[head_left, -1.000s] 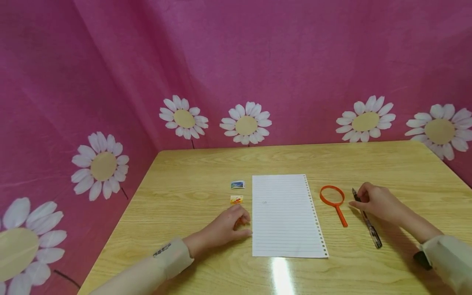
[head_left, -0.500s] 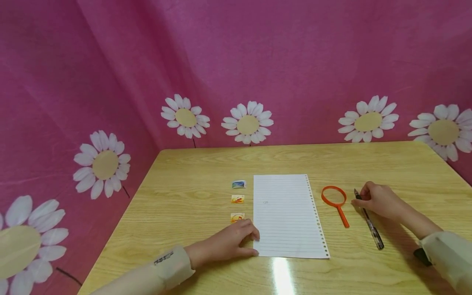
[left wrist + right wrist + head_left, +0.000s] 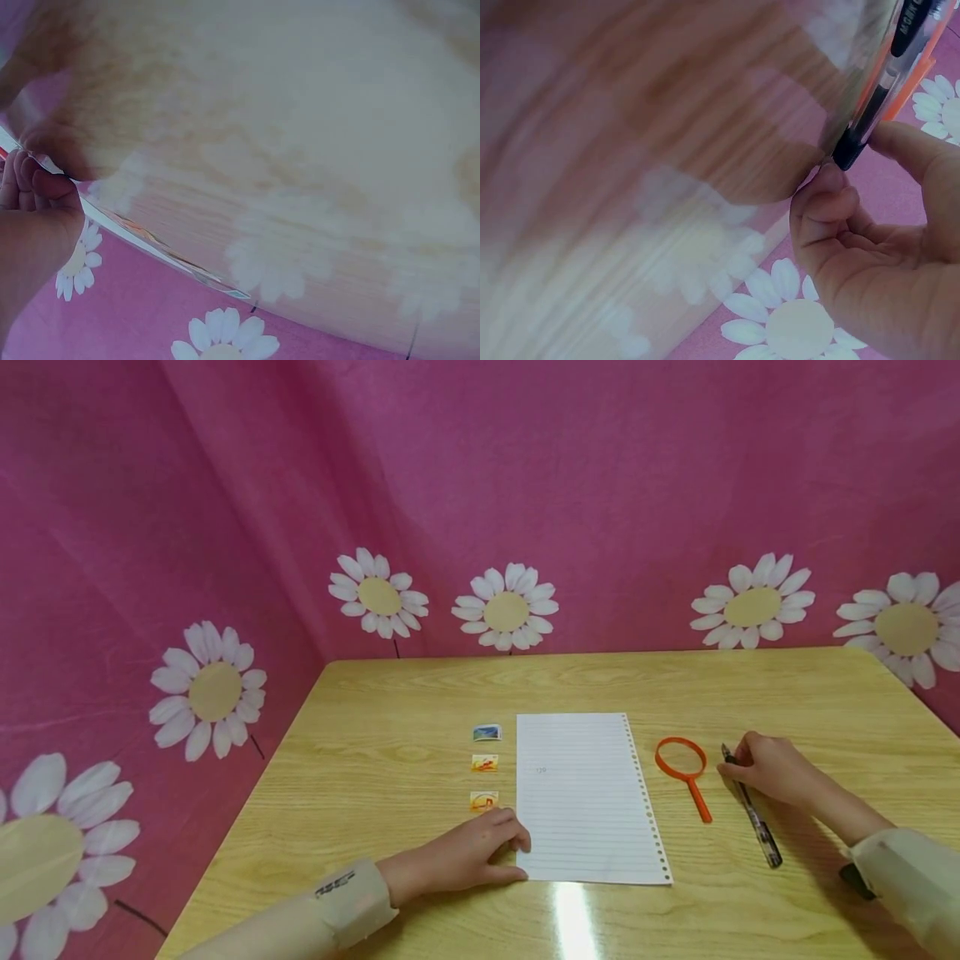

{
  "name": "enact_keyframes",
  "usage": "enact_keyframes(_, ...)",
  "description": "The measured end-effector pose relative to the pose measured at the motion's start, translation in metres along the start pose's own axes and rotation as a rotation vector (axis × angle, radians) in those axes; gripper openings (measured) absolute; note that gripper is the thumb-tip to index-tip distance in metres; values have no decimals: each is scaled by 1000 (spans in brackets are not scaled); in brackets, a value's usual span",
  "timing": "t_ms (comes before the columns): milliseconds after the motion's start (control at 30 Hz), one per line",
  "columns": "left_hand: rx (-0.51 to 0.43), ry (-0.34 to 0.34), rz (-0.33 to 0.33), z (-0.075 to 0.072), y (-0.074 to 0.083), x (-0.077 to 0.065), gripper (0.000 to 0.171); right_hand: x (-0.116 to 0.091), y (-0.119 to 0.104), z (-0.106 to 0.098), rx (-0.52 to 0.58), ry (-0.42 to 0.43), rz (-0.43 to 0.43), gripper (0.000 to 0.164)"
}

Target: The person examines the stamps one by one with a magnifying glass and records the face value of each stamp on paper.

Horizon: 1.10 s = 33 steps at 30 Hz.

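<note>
My left hand (image 3: 480, 852) rests at the lower left edge of a lined sheet of paper (image 3: 585, 810), thumb and fingertips touching the edge with the fingers bent. Above this hand three stamps lie in a column: a blue one (image 3: 487, 732), a yellow one (image 3: 484, 763) and another yellow one (image 3: 484, 800). Over on the right, my right hand (image 3: 776, 768) has thumb and fingers on either side of a black-and-clear pen (image 3: 765, 842), which lies on the table. The right wrist view shows the pen (image 3: 870, 101) between thumb and bent fingers.
An orange-red magnifying glass (image 3: 696, 797) lies between the paper and the pen. A dark object (image 3: 855, 881) shows partly beneath the right sleeve. The wooden table (image 3: 390, 693) ends at a pink curtain (image 3: 600, 510) with daisies.
My left hand has moved down and slightly right to the paper's edge, uncovering the lowest yellow stamp. The right hand and pen stay where they were; the head view shifts slightly.
</note>
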<state>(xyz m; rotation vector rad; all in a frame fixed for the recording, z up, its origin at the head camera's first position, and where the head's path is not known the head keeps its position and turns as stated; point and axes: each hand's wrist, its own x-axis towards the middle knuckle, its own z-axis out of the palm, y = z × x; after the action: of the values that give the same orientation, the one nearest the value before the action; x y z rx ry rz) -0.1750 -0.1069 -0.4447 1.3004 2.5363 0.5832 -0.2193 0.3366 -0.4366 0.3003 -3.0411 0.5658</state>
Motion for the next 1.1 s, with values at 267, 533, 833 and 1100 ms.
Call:
enact_keyframes(267, -17, -6, 2, 0, -1, 0, 28, 0, -4, -1, 19, -11, 27, 26)
enact_keyframes(533, -18, -15, 0, -1, -2, 0, 28, -2, -3, -4, 67, 9, -5, 23)
enact_keyframes(833, -14, -10, 0, 1, -2, -1, 28, -6, 0, 2, 26, 174, -222, 27)
enact_keyframes(1100, -4, 3, 10, 1, -2, -1, 28, -3, 6, 6, -113, 342, -411, 33)
